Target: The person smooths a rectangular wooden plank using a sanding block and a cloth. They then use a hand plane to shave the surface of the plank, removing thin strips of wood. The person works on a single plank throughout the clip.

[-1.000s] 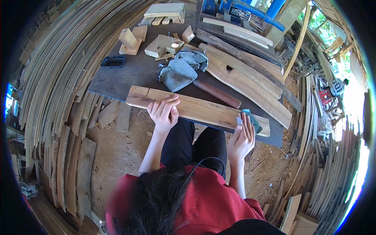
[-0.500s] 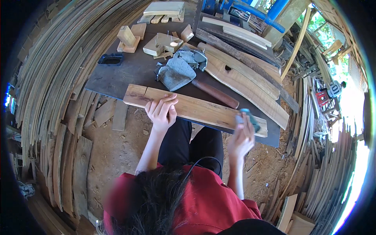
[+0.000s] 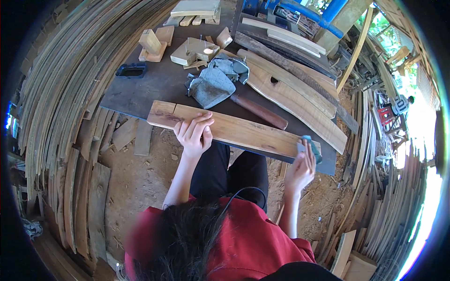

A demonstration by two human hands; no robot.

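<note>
A long wooden board [image 3: 248, 134] lies along the near edge of the dark worktable [image 3: 133, 91], tilted down to the right. My left hand [image 3: 193, 134] grips it left of the middle, fingers over its top face and thumb at the near edge. At the board's right end, my right hand [image 3: 301, 172] presses a folded green-grey piece of sandpaper [image 3: 312, 146] against the wood. The fingers lie stretched over the sandpaper and hide part of it. Just beyond the board are a crumpled grey cloth [image 3: 212, 88] and a reddish-brown rod-like handle [image 3: 260, 112].
Shaped planks [image 3: 290, 103] lie across the table's right side. Small wood blocks [image 3: 152, 44], a block with upright nails [image 3: 190, 52] and a black frame-like piece [image 3: 131, 70] sit farther back. Stacked wood strips [image 3: 61, 93] rise at left. A person [image 3: 402, 104] is at far right.
My right hand has slid the sandpaper rightward along the board to its right end. My left hand and the board stay in place.
</note>
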